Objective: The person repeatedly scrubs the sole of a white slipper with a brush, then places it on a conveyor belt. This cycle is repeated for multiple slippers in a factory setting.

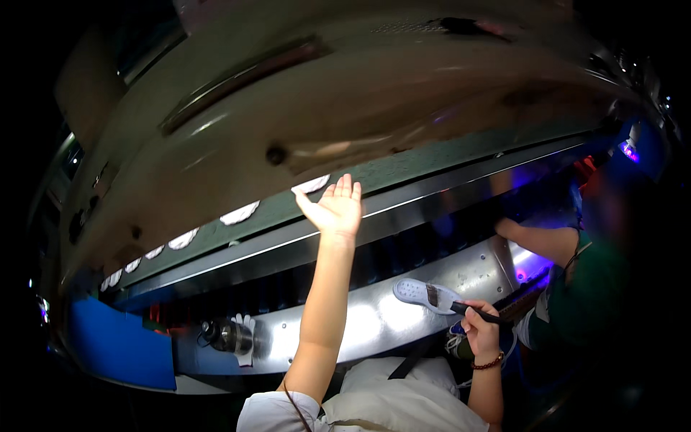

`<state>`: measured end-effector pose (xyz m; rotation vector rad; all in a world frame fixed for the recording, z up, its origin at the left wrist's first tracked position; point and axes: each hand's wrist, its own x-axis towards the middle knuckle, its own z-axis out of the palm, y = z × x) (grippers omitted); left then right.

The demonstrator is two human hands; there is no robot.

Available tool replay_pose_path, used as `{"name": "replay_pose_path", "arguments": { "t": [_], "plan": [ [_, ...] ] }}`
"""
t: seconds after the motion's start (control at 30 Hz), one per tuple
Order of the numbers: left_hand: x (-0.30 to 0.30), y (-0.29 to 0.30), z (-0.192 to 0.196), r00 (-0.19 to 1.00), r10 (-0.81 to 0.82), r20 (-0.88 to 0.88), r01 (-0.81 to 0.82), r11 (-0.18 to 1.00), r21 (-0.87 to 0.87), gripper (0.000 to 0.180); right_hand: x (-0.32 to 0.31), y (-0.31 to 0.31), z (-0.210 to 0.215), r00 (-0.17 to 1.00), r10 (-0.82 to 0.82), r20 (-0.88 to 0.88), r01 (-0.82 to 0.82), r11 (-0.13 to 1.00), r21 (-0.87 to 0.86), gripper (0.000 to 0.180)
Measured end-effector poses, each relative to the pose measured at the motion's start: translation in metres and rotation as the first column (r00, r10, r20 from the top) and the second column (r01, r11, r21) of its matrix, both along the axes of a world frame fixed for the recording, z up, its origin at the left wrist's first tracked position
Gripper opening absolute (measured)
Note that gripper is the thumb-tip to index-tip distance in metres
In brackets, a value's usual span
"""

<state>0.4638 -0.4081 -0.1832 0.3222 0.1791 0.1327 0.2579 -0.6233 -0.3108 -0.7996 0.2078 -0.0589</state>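
Observation:
My left hand (pixel 336 207) is raised with fingers spread, palm open, just below a white shoe sole (pixel 311 185) on the green conveyor belt (pixel 403 169). It holds nothing. My right hand (pixel 480 327) grips a dark-handled brush (pixel 461 306) whose bristle end rests on a white shoe sole (pixel 421 291) lying on the shiny metal bench (pixel 374 317). Several more white soles (pixel 240 213) ride the belt off to the left.
Another person's arm (pixel 536 241) reaches over the bench at the right, wearing a green top. A small metal pot (pixel 229 335) stands at the bench's left end beside a blue panel (pixel 119 345). A large beige machine hood (pixel 345 101) overhangs the belt.

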Motion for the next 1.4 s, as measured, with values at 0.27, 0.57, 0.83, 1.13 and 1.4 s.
{"name": "replay_pose_path", "arguments": {
  "t": [0.27,0.57,0.83,1.13,1.4],
  "plan": [
    [0.125,-0.091,-0.012,0.982,-0.185,0.029,0.009,0.198,0.98,0.067,-0.006,-0.01,-0.018,0.999,-0.048,-0.017,0.048,0.999,-0.002,0.017],
    [0.079,-0.042,0.002,0.872,-0.445,0.205,-0.485,-0.728,0.485,0.039,-0.002,-0.021,-0.026,0.998,-0.061,0.013,0.06,0.997,0.05,0.018],
    [-0.077,0.018,-0.082,0.826,0.202,0.526,-0.56,0.401,0.725,0.041,0.035,-0.015,-0.012,0.995,-0.015,0.099,0.001,0.99,0.141,0.018],
    [-0.135,0.049,-0.087,0.737,-0.614,0.281,0.493,0.774,0.397,0.088,0.035,0.002,0.038,0.922,0.081,0.379,-0.153,0.975,0.163,0.02],
    [-0.177,0.044,-0.124,0.621,-0.784,0.011,0.764,0.608,0.214,0.085,0.043,0.046,0.031,0.912,0.356,0.203,-0.364,0.931,0.002,0.018]
  ]
}}
